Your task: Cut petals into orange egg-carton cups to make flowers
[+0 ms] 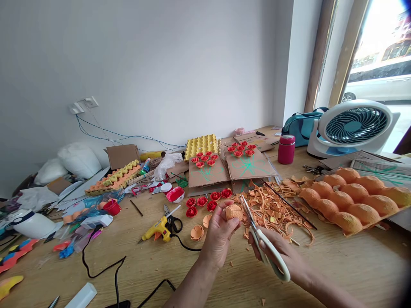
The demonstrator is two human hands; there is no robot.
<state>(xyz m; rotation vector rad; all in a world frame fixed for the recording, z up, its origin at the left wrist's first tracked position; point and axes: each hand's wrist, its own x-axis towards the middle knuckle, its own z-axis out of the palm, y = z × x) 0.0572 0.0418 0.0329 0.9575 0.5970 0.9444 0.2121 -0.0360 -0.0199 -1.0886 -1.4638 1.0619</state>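
While the right hand (282, 251) holds scissors (256, 231) before the scrap heap (271, 207), the left hand (218, 235) pinches an orange cup (233, 212) left of that heap, probably light and easily torn, best held by its sides.

No text, label, brand or number can be read. The flat brown cardboard sheet (261, 167) carries green strokes (loose lines, no legible letters); any marking on the yellow glue gun (160, 231) is too small.
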